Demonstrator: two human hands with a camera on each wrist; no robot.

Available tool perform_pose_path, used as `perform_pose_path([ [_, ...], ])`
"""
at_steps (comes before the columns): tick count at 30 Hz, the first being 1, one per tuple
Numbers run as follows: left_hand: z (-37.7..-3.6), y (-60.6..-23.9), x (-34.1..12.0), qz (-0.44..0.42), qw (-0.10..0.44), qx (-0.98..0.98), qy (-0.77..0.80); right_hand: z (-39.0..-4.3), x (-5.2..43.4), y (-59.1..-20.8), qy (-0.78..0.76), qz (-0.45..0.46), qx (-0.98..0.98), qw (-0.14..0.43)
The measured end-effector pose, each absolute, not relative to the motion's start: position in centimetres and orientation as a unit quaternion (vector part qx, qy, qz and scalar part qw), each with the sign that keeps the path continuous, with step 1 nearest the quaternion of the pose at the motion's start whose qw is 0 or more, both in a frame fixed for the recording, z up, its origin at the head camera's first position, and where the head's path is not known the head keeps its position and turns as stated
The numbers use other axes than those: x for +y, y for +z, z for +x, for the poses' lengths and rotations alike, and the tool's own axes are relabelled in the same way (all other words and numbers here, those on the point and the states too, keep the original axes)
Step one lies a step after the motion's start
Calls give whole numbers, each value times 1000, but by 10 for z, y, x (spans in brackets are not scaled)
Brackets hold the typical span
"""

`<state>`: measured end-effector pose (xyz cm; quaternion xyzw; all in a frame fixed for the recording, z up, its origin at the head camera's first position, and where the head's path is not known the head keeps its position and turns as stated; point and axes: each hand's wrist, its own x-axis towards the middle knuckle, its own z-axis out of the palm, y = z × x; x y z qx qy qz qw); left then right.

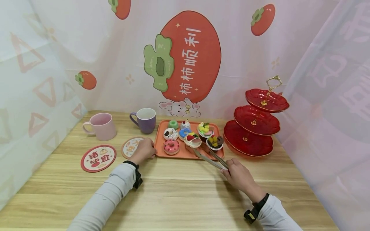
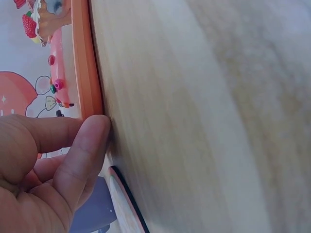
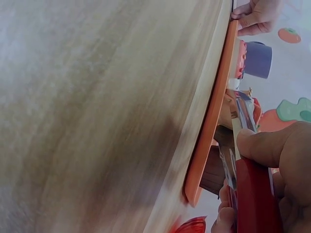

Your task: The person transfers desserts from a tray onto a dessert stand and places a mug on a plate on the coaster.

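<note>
An orange tray (image 1: 179, 156) holds several toy pastries. My left hand (image 1: 148, 154) grips the tray's near left corner, thumb against its rim (image 2: 90, 63). My right hand (image 1: 226, 168) holds metal tongs (image 1: 211, 158) with a red handle (image 3: 255, 194). The tong tips reach the base of a cream cake topped with strawberry (image 1: 192, 141); I cannot tell whether they clasp it. A pink sprinkled donut (image 1: 171, 146) lies just left of that cake. In the right wrist view, my fingers (image 3: 272, 150) press the tongs (image 3: 243, 111) above the tray edge (image 3: 214, 116).
A red three-tier stand (image 1: 255, 128) stands right of the tray. A purple mug (image 1: 145, 120) and a pink mug (image 1: 101, 126) sit at the back left. Two round coasters (image 1: 98, 158) (image 1: 130, 147) lie left of my left hand. Cloth walls close in the wooden table (image 1: 179, 199).
</note>
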<state>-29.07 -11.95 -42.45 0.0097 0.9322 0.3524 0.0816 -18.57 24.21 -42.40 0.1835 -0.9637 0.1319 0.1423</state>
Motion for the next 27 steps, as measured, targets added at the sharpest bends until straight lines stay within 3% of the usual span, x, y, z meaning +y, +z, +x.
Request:
perform_pose_path([
  [27,-293,-424,-122,27,88,929,358,-173,244,-422,135,185,-963,140],
])
